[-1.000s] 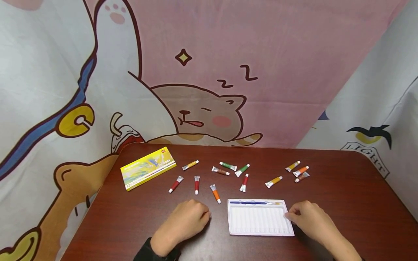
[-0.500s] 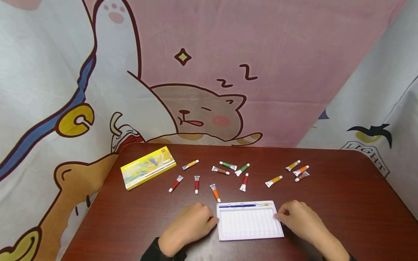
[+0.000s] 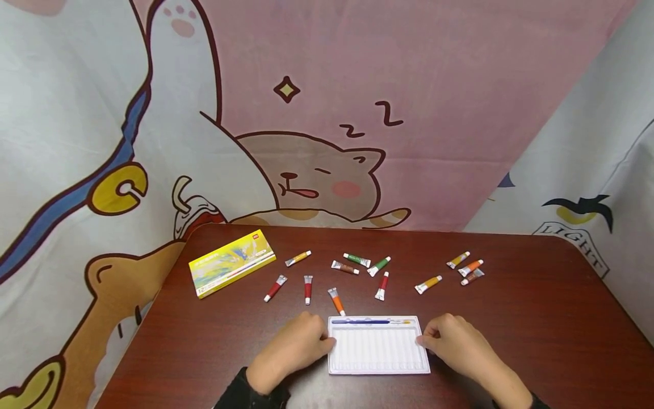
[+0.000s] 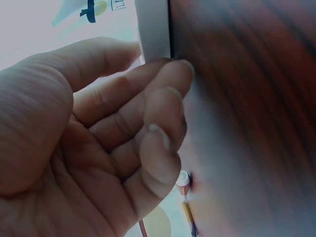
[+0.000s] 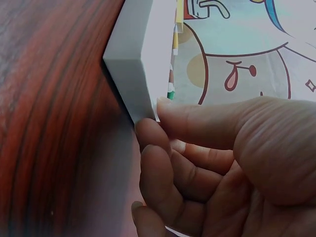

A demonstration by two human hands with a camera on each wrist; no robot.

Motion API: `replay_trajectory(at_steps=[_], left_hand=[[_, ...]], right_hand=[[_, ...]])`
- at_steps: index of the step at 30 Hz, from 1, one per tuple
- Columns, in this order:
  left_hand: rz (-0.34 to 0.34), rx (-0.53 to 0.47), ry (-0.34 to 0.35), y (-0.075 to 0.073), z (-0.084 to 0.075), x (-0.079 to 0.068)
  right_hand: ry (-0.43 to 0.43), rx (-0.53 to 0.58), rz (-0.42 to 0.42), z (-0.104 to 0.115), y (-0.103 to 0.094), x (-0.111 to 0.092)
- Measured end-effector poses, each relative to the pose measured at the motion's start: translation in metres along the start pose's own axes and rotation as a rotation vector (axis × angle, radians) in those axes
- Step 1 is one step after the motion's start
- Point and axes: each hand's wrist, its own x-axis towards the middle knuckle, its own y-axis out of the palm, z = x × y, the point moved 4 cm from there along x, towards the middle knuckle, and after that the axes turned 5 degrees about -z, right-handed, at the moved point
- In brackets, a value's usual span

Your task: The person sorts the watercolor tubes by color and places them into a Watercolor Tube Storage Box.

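Observation:
A white plastic paint tray (image 3: 378,355) with narrow ridged slots lies on the table, a blue-handled paintbrush (image 3: 360,322) in its far groove. On its left edge, my left hand (image 3: 296,347) pinches the rim between thumb and curled fingers. My right hand (image 3: 457,346) grips the right edge likewise. In the right wrist view the thumb (image 5: 197,123) lies over the tray's top and a fingertip meets its side wall (image 5: 131,84). The left wrist view shows the tray's end (image 4: 154,29) at the left thumb and index finger. An orange paint tube (image 3: 336,301) is right at the tray's far edge.
Several small paint tubes lie scattered beyond the tray, among them a red one (image 3: 308,290), a green one (image 3: 379,266) and a yellow one (image 3: 428,284). A yellow paint box (image 3: 232,264) lies at the far left. A cartoon-printed cloth (image 3: 434,113) hangs behind the table.
The tray has slid left and slightly nearer, moved by my right hand. My left hand, earlier apart from it, now holds its left edge.

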Motion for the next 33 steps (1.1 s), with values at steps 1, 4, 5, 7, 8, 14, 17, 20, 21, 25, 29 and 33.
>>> replay_trajectory(at_steps=[1,4,5,7,8,14,17,20,21,25,29,33], left_hand=[[0.000,-0.004,-0.003,0.000,0.001,0.001],[-0.004,-0.006,-0.015,-0.002,0.004,0.003],[-0.003,-0.006,-0.020,-0.002,0.006,0.004],[0.007,-0.008,-0.033,-0.003,0.008,0.007],[0.014,-0.015,-0.041,-0.003,0.009,0.008],[0.097,-0.075,-0.092,-0.004,0.012,0.015],[0.141,-0.111,-0.108,-0.006,0.012,0.019],[0.172,-0.147,-0.121,-0.008,0.012,0.021],[0.175,-0.154,-0.124,-0.009,0.012,0.022],[0.173,-0.141,-0.144,-0.011,0.013,0.023],[0.153,-0.096,-0.156,-0.014,0.015,0.023],[0.151,-0.096,-0.154,-0.013,0.016,0.023]], right_hand=[[0.001,0.004,0.002,0.001,0.000,0.000],[-0.001,0.002,0.001,0.003,0.001,0.003],[-0.002,0.001,0.000,0.003,0.001,0.004],[-0.015,-0.001,-0.002,0.004,0.000,0.006],[-0.024,0.000,-0.004,0.003,0.000,0.007],[-0.063,0.044,0.040,0.004,-0.001,0.015],[-0.049,0.056,0.070,0.005,-0.001,0.019],[-0.020,0.064,0.094,0.005,0.000,0.021],[-0.009,0.067,0.100,0.005,0.000,0.022],[0.008,0.076,0.117,0.005,0.001,0.026],[-0.018,0.080,0.114,0.004,0.001,0.028],[-0.023,0.095,0.126,0.002,0.002,0.027]])
